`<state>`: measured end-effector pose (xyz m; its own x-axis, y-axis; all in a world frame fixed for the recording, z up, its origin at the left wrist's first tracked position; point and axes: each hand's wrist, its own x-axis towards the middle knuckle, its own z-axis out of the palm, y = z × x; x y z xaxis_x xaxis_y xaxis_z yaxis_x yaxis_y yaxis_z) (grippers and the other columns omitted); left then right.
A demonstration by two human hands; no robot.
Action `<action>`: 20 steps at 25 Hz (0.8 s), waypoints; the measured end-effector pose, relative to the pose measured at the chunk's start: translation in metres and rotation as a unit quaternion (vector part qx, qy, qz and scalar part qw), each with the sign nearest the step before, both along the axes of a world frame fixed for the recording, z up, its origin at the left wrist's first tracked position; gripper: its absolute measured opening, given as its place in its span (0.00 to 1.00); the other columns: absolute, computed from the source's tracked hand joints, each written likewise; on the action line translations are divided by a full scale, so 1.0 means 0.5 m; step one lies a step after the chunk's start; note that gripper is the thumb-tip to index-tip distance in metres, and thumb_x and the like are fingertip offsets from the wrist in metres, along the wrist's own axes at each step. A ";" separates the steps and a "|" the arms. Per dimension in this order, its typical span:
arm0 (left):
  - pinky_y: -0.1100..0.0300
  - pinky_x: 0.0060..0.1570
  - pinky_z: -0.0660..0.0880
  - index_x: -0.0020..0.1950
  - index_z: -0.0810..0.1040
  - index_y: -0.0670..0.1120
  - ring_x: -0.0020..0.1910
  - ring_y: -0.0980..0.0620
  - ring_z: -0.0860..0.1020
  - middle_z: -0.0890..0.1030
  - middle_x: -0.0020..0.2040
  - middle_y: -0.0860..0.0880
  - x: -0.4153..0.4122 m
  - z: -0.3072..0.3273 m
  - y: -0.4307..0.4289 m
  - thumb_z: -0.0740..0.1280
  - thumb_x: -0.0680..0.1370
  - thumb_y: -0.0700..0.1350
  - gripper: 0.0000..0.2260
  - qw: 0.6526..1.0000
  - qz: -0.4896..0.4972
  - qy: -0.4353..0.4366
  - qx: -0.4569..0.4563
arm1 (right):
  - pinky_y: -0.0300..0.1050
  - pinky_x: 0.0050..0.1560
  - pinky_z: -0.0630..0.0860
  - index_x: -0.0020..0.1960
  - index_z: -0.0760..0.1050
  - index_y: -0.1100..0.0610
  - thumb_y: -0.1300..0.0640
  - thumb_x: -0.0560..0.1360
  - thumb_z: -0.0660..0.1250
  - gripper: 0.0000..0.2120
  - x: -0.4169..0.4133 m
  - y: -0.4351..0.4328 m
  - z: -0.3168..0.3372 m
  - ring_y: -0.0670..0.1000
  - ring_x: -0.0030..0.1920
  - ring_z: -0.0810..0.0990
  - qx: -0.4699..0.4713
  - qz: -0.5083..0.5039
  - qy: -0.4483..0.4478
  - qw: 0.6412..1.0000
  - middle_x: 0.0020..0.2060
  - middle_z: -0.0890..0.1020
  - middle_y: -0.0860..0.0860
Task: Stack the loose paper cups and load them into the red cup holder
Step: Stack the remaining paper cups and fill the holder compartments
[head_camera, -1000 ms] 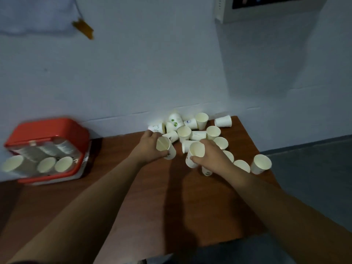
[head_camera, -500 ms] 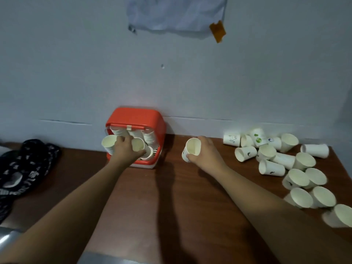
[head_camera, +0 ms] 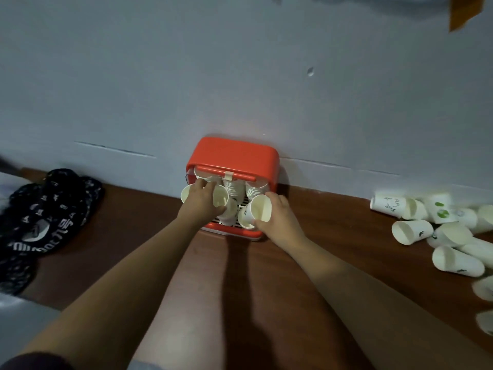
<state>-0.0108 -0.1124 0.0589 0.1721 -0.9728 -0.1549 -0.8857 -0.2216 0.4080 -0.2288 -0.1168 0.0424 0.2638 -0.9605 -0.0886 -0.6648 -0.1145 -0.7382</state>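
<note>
The red cup holder (head_camera: 234,156) stands against the wall with several stacks of white paper cups inside. My left hand (head_camera: 200,204) is at its front and grips a white cup (head_camera: 221,198) that sits on a stack (head_camera: 228,212); another cup (head_camera: 186,194) shows just left of the hand. My right hand (head_camera: 278,214) holds a second paper cup (head_camera: 257,210), mouth toward me, at the holder's lower right slot. Loose paper cups (head_camera: 412,231) lie in a heap at the right.
A black printed cloth (head_camera: 45,217) lies on the brown table (head_camera: 333,249) at the left. The pale wall (head_camera: 240,76) runs right behind the holder. A grey surface (head_camera: 16,316) shows at the lower left.
The view swung left and closer to the holder. My right hand carried its cup from mid-table to the holder's front. My left hand stays at the holder with its cup.
</note>
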 end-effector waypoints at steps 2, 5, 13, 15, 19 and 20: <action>0.48 0.66 0.67 0.75 0.65 0.46 0.69 0.41 0.67 0.67 0.71 0.42 -0.003 -0.014 -0.014 0.75 0.72 0.50 0.35 1.000 -0.024 -0.003 0.017 | 0.47 0.56 0.73 0.71 0.65 0.54 0.54 0.67 0.76 0.36 0.015 -0.005 -0.023 0.56 0.57 0.75 0.002 0.012 0.016 1.000 0.59 0.71 0.54; 0.49 0.65 0.67 0.75 0.63 0.43 0.69 0.41 0.67 0.66 0.71 0.41 -0.003 -0.046 -0.033 0.75 0.72 0.50 0.36 0.998 -0.046 -0.014 0.038 | 0.51 0.59 0.74 0.72 0.63 0.56 0.54 0.66 0.76 0.39 0.032 -0.019 -0.069 0.58 0.58 0.75 0.002 0.012 0.054 0.998 0.60 0.72 0.55; 0.47 0.62 0.71 0.77 0.61 0.44 0.66 0.39 0.71 0.65 0.70 0.39 -0.009 -0.111 -0.056 0.70 0.76 0.49 0.32 0.984 -0.127 -0.076 0.096 | 0.53 0.65 0.71 0.71 0.64 0.58 0.49 0.68 0.76 0.37 0.060 -0.059 -0.164 0.60 0.65 0.71 0.002 0.054 0.155 0.986 0.66 0.71 0.57; 0.48 0.67 0.67 0.79 0.59 0.43 0.66 0.37 0.71 0.65 0.69 0.38 -0.001 -0.131 -0.048 0.69 0.77 0.49 0.33 0.982 -0.132 -0.070 0.117 | 0.52 0.65 0.70 0.72 0.63 0.57 0.49 0.68 0.76 0.38 0.058 -0.064 -0.181 0.60 0.65 0.71 0.002 0.058 0.164 0.985 0.66 0.71 0.57; 0.51 0.69 0.62 0.76 0.62 0.41 0.67 0.39 0.69 0.69 0.66 0.38 0.002 -0.148 -0.040 0.67 0.78 0.49 0.30 0.983 -0.135 -0.073 0.098 | 0.51 0.65 0.70 0.73 0.62 0.59 0.51 0.68 0.76 0.39 0.061 -0.069 -0.195 0.59 0.65 0.71 -0.028 0.039 0.159 0.986 0.65 0.72 0.57; 0.50 0.69 0.63 0.76 0.63 0.41 0.66 0.38 0.70 0.69 0.65 0.38 0.002 -0.151 -0.040 0.68 0.78 0.50 0.29 0.984 -0.133 -0.071 0.094 | 0.51 0.65 0.70 0.72 0.63 0.59 0.51 0.67 0.77 0.40 0.061 -0.068 -0.195 0.59 0.65 0.71 -0.029 0.038 0.158 0.986 0.65 0.73 0.57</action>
<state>-0.0098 -0.1325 -0.0164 -0.0528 -0.9427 -0.3296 -0.9677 -0.0332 0.2501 -0.1980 -0.1509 -0.0549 0.3023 -0.9452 -0.1237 -0.8487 -0.2078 -0.4864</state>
